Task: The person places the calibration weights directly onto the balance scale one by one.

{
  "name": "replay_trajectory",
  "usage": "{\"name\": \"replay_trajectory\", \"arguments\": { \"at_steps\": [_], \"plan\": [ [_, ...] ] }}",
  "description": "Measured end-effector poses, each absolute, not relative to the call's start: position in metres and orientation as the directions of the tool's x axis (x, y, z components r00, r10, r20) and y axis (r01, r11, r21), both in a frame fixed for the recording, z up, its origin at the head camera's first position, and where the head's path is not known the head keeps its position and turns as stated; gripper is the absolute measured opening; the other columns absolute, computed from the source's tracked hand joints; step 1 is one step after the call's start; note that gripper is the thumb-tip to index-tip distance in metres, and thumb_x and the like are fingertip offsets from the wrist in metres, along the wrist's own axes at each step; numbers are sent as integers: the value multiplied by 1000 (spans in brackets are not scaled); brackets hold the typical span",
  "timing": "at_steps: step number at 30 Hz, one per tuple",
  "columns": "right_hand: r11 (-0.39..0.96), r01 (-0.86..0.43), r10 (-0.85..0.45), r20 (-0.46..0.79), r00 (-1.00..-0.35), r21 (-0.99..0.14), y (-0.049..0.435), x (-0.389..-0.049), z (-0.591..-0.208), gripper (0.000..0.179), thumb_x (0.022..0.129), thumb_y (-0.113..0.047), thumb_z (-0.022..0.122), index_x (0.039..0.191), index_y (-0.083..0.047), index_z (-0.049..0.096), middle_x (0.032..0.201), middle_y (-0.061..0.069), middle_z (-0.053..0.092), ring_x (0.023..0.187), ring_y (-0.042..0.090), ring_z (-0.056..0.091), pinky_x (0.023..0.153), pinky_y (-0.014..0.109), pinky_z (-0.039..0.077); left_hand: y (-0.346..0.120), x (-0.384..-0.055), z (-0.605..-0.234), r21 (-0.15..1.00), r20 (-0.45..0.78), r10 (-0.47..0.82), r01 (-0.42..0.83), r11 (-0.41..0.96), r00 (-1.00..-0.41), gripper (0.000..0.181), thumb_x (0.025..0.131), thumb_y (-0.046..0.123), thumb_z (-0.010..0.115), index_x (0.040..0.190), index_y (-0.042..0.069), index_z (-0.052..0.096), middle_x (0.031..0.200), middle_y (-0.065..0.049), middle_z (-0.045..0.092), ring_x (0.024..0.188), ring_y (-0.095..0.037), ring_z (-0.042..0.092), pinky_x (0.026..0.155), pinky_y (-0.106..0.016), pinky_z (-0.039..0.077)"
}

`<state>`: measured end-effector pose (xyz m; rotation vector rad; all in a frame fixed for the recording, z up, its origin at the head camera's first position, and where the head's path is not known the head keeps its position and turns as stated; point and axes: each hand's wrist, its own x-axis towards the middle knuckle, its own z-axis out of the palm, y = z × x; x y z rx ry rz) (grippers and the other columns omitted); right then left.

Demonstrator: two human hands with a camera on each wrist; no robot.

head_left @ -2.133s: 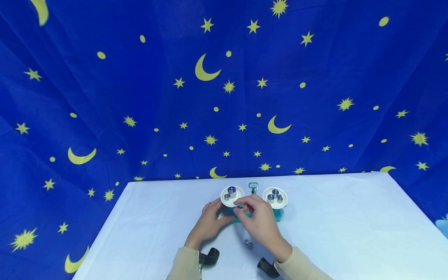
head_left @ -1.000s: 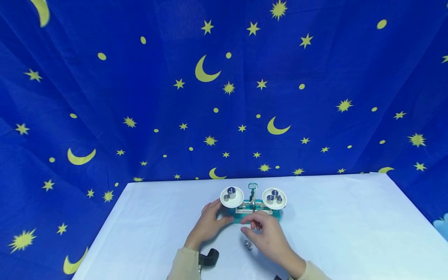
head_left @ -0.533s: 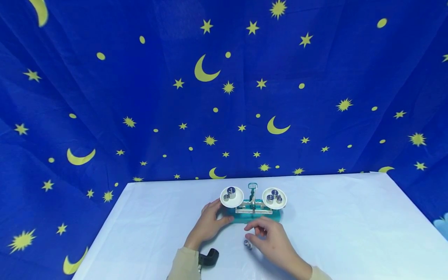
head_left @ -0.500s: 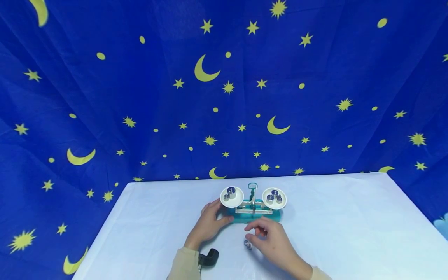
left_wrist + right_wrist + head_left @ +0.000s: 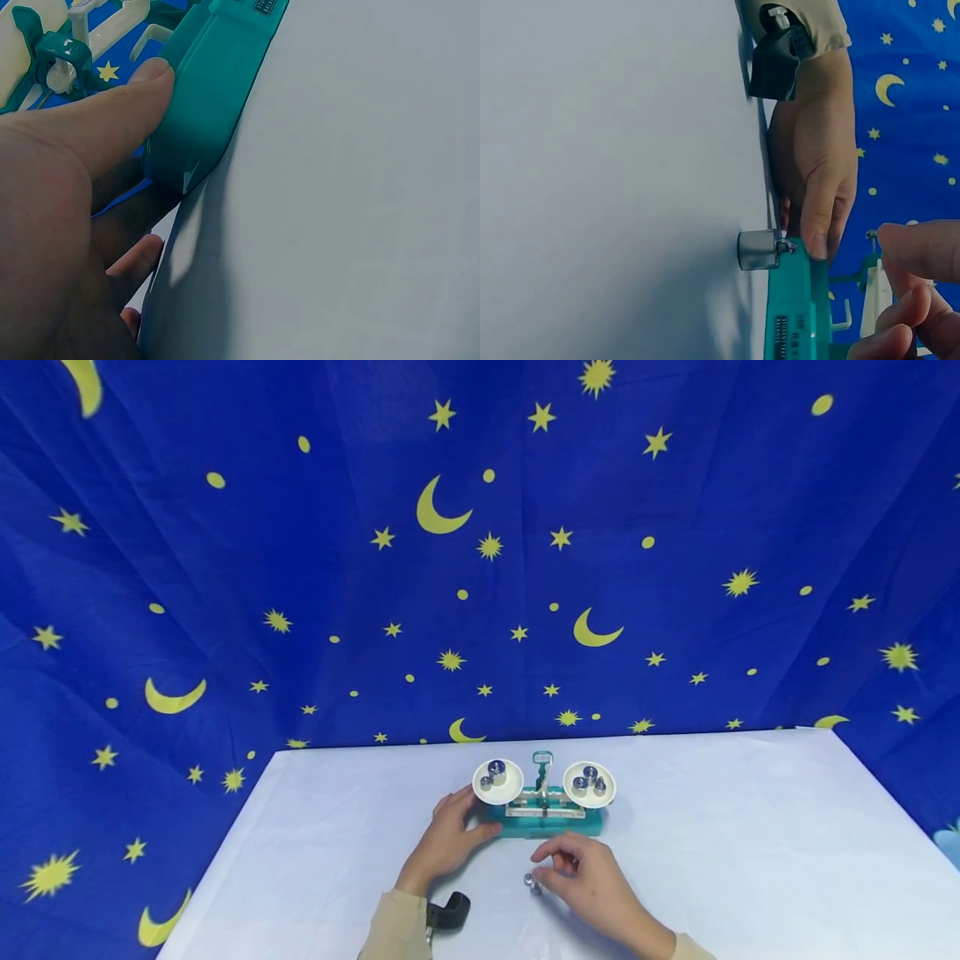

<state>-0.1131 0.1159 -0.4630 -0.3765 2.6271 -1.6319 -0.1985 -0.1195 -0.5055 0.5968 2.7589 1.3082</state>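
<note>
A teal balance scale [image 5: 551, 828] stands on the white table, with a white pan at either end. Its left pan [image 5: 510, 787] carries two metal weights [image 5: 497, 769]; several more weights [image 5: 590, 774] sit in the right pan [image 5: 588, 802]. My left hand [image 5: 447, 842] grips the left end of the base, thumb on top in the left wrist view and fingers round the end. Between me and the scale lie two small metal weights [image 5: 533, 886], partly overlapped by my right hand [image 5: 596, 881]. That hand hovers beside them, thumb and forefinger apart, holding nothing.
A black wrist-worn device [image 5: 448, 912] juts out by the left sleeve [image 5: 397, 922]. White cloth covers the table [image 5: 750, 843]. Behind its far edge hangs a blue curtain [image 5: 675, 493] with yellow moons and stars.
My right hand has come away from the front of the scale, back towards me and slightly right, down beside the two loose weights. The left hand has kept its place on the base.
</note>
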Motion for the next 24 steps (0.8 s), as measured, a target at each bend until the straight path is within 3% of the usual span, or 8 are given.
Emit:
{"name": "replay_trajectory", "arguments": {
  "at_steps": [12, 24],
  "plan": [
    [324, -89, -250, 6, -968, -942, 115, -114, -475, 14, 82, -10, 80, 94, -8, 74, 68, -6, 52, 57, 2, 45, 50, 20, 39, -119, -199, -504, 743, 147, 368, 348, 571, -918, 66, 91, 36, 73, 145, 5, 52, 149, -17, 50, 141, -35, 43, 122, -57, 16],
    [344, -75, -268, -21, -963, -936, 114, -111, -482, 11, 82, -12, 80, 92, -10, 74, 68, -7, 54, 57, 1, 46, 50, 18, 40, -118, -199, -504, 748, 163, 365, 356, 561, -917, 67, 90, 36, 74, 144, 4, 52, 149, -18, 50, 140, -36, 43, 121, -59, 16]
  ]
}}
